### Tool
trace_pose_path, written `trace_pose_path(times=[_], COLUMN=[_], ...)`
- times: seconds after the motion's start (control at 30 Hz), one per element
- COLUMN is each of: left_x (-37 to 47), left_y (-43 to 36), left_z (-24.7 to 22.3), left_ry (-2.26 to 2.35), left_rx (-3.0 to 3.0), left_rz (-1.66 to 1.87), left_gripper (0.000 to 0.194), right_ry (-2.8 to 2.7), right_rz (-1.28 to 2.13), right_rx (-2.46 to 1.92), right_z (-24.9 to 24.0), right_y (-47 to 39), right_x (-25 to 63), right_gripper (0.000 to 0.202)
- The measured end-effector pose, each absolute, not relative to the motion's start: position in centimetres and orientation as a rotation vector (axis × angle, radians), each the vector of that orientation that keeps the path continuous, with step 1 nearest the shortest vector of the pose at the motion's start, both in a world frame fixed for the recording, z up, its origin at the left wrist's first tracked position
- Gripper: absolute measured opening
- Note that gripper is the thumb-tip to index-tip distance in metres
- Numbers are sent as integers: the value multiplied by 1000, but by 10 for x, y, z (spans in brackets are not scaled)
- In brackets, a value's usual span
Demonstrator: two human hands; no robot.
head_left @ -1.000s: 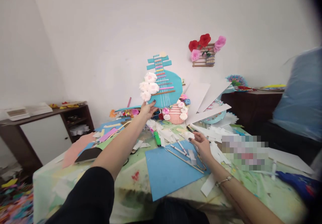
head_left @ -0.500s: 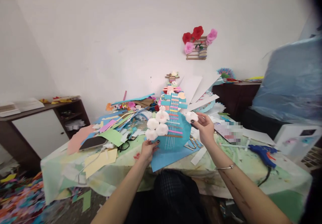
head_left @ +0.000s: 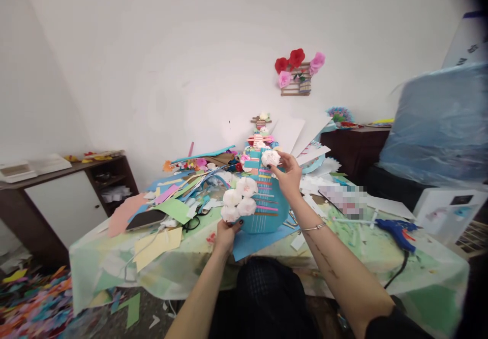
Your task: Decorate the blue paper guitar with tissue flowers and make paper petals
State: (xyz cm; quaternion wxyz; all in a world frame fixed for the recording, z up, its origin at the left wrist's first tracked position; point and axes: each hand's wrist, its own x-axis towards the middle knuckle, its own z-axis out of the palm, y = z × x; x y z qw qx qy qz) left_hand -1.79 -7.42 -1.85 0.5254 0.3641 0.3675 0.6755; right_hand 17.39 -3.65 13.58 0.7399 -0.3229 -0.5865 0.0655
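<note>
A blue paper lute-shaped craft (head_left: 280, 212), with light strings and several coloured bars across its front, is tilted up over the table. My left hand (head_left: 225, 235) grips its lower left edge, thumb in front, beside a cluster of white paper flowers (head_left: 246, 207) on that side. Between the fingertips of my right hand (head_left: 287, 174) is a separate white paper flower (head_left: 270, 158), held over the upper part of the craft. Whether this flower touches the surface I cannot tell. Beneath lies a blue paper sheet (head_left: 251, 245).
A blue glue gun (head_left: 398, 231) with its cord lies on the right. Paper scraps (head_left: 171, 209), a phone (head_left: 147, 219) and black-handled scissors (head_left: 191, 223) are on the left. Similar decorated crafts (head_left: 261, 125) stand behind. Red and pink paper flowers (head_left: 297, 58) hang on the wall.
My right hand has carried the white flower leftward and up, from beside the craft to in front of its upper part. My left hand keeps its grip. The view has shifted slightly.
</note>
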Motion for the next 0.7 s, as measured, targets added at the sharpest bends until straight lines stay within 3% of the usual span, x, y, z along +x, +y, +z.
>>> trace_pose_path(times=[0.7], left_x=[-18], left_y=[-80], left_z=[-12], left_ry=[879], left_rx=[838], left_rz=[1610], left_gripper=[56], right_ry=[-1122], right_rz=[-262], right_rx=[-959], right_z=[129], right_y=[-51], right_x=[150], right_gripper=[35])
